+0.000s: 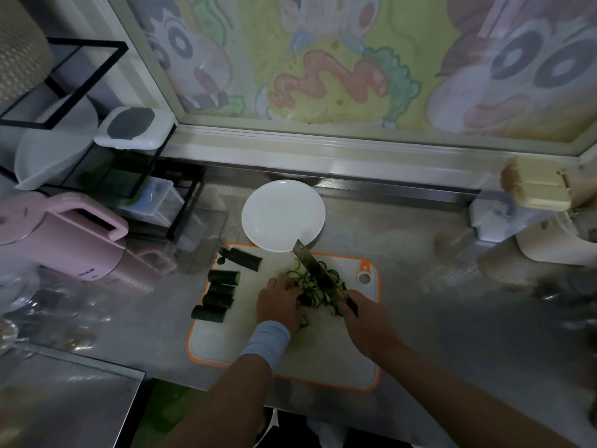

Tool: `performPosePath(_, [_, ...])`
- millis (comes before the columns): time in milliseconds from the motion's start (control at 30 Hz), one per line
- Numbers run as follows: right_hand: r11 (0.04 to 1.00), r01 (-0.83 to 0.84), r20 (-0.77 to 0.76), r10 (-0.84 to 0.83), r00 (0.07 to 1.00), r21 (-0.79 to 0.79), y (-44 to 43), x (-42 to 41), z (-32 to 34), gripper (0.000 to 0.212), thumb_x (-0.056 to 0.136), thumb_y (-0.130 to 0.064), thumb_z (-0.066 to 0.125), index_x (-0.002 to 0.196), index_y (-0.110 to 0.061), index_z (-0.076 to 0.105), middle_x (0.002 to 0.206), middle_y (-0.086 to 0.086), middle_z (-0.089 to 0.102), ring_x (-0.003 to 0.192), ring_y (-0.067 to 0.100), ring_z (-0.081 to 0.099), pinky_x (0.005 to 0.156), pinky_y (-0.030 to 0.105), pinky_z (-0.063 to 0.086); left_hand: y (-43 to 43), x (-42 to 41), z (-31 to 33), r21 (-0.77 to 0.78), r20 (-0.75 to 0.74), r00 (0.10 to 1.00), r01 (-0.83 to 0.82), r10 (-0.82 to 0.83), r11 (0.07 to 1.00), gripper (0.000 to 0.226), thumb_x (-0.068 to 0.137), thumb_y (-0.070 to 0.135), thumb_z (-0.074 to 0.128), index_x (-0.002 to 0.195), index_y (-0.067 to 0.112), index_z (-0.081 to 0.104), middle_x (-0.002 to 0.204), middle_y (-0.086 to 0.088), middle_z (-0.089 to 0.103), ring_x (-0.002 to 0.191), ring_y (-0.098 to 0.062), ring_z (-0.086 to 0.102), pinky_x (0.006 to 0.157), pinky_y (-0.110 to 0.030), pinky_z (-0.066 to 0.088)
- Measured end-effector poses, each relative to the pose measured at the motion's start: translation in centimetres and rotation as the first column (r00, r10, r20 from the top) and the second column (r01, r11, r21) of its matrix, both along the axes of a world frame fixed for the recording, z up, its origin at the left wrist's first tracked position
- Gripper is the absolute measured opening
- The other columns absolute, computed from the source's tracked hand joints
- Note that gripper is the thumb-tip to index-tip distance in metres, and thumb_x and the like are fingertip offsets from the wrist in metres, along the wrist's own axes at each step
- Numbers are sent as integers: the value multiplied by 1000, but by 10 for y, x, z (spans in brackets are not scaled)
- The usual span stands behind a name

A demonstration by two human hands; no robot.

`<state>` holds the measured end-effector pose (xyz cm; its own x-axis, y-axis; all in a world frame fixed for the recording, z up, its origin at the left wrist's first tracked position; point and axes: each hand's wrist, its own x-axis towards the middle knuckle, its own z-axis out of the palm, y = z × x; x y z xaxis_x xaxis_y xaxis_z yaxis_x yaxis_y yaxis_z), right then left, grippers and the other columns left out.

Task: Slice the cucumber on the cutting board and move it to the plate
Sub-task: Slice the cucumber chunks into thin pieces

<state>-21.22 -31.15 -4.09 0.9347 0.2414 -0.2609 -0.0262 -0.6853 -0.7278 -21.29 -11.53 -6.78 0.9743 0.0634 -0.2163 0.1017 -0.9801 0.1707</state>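
Right hand (365, 321) grips the knife (318, 270) over the slices (332, 273); left hand (277, 303) steadies them, can't tell its grip. Uncut chunks (223, 292) wait along the cutting board's (323, 350) left edge, plate (281, 215) at the far edge for easy scooping.

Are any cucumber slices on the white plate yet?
No, the white plate shows no cucumber; the slices lie in a heap on the cutting board by the knife.

Pink kettle (64, 234) left of black wire rack (106, 150); cartoon backsplash (339, 59) behind.
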Motion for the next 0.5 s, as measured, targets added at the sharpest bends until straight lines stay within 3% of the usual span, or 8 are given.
performPosePath(100, [1000, -8, 1, 8, 1000, -13, 0, 0, 0, 6, 97, -27, 51, 95, -29, 57, 67, -16, 48, 62, -1, 46, 54, 9, 37, -5, 5, 0, -66, 35, 999, 9, -7, 998, 22, 80, 31, 65, 98, 22, 73, 116, -7, 54, 106, -31, 46, 80, -35, 41])
performPosePath(200, [1000, -26, 6, 26, 1000, -14, -3, 2, 0, 10, 97, -29, 51, 99, -25, 60, 74, -12, 55, 68, 9, 53, 56, 12, 37, -1, 6, -2, -129, 80, 997, 10, 0, 992, 17, 80, 27, 65, 94, 23, 73, 111, -4, 55, 102, -30, 49, 79, -34, 40])
performPosePath(300, [1000, -21, -4, 21, 1000, -23, -3, 5, 0, 12, 97, -32, 49, 95, -24, 59, 77, -5, 60, 71, 17, 58, 59, 26, 41, -1, 4, -1, -54, 29, 998, 62, -60, 997, 28, 79, 43, 61, 103, 31, 67, 115, 2, 48, 109, -24, 42, 85, -33, 35])
performPosePath(367, [999, -20, 6, 20, 1000, -38, -1, 6, -1, 11, 97, -32, 50, 92, -25, 58, 74, -6, 59, 69, 17, 57, 58, 27, 41, -3, 6, -1, 18, 4, 993, 118, -118, 993, 32, 81, 46, 59, 110, 33, 66, 118, 3, 47, 113, -24, 38, 88, -32, 32])
performPosePath(500, [998, -32, 14, 33, 999, -53, 1, 7, 0, 9, 96, -33, 50, 95, -29, 58, 72, -6, 58, 66, 11, 55, 58, 26, 42, -1, 10, -1, -67, 33, 993, 112, -110, 991, 25, 88, 43, 54, 104, 33, 70, 105, 5, 59, 104, -22, 48, 81, -30, 31])
